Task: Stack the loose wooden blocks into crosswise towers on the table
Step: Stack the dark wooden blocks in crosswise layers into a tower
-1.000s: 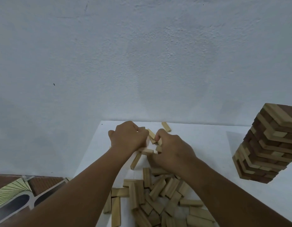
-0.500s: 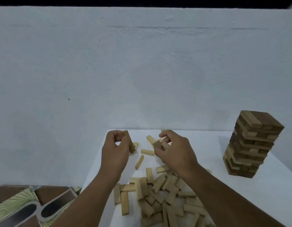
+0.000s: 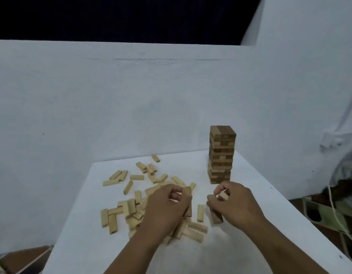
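Loose blocks lie scattered over the left and middle of the white bench, and a finished tower stands upright near its far right edge. The left hand hovers above the pile, its grip curled round one block held upright. The right hand, just right of it and below the tower, pinches blocks between thumb and curled fingers. Both forearms reach in from below.

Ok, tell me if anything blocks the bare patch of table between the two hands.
Mostly clear. One loose block lies in the gap between the left hand and right hand, each gripping blocks. The finished tower stands behind, apart. The table nearer the person is bare.
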Demonstrator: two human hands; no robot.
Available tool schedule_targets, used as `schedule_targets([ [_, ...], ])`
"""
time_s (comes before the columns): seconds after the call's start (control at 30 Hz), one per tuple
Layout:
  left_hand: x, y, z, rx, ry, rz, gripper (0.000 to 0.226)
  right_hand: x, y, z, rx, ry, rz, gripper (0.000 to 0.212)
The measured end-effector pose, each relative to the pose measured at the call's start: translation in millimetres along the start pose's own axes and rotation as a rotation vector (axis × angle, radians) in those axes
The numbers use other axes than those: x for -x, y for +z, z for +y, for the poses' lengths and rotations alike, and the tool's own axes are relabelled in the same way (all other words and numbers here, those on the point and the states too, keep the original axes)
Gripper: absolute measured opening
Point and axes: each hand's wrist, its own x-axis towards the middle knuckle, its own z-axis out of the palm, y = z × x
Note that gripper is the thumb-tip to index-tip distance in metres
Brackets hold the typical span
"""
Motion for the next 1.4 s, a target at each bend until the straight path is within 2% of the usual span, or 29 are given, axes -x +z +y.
schedule_targets([
  [0.13, 16.5, 48.4, 13.5, -0.023, 0.013, -0.058, 0.023, 14.2, -23.4, 40.7, 0.085, 0.103, 0.001, 0.017],
  [0.33, 31.0, 102.0, 14.0, -0.113, 0.082, -0.125, 0.016, 25.4, -35.3, 86.4, 0.145, 0.146, -0.035, 0.020],
  [0.43, 33.0, 120.5, 11.9, -0.228, 0.137, -0.131, 0.017, 26.4, -36.6, 101.4, 0.096, 0.113, -0.028, 0.025],
  [0.57, 31.9, 127.6, 7.2, -0.297, 0.178, -0.159, 0.020, 26.7, -48.8, 113.5, -0.007, 0.076, -0.009, 0.022],
  [0.7, 33.3, 129.9, -2.6, -0.335, 0.333, -0.179, 0.023, 33.0, -52.8, 126.2, 0.043, 0.037, 0.015, 0.019],
  [0.77, 35.4, 130.2, -8.4, -0.314, 0.390, -0.184, 0.025, 38.3, -47.3, 131.6, 0.059, -0.009, 0.050, 0.020],
  [0.87, 39.1, 127.8, -13.2, -0.268, 0.444, -0.149, 0.015, 45.3, -38.5, 136.5, 0.067, -0.071, 0.129, 0.024],
  [1.0, 40.7, 125.3, -24.7, -0.261, 0.539, -0.098, 0.026, 49.2, -30.0, 136.0, 0.076, -0.111, 0.175, 0.031],
  [1.2, 45.0, 127.3, -39.3, -0.122, 0.532, -0.124, 0.028, 52.4, -25.8, 141.2, 0.021, -0.239, 0.272, 0.005],
  [1.3, 45.4, 126.7, -40.7, -0.147, 0.557, -0.163, 0.029, 52.6, -23.3, 149.3, -0.028, -0.329, 0.311, 0.007],
  [1.4, 46.4, 126.0, -39.2, -0.144, 0.583, -0.201, 0.028, 52.1, -21.4, 153.9, -0.092, -0.308, 0.325, 0.011],
])
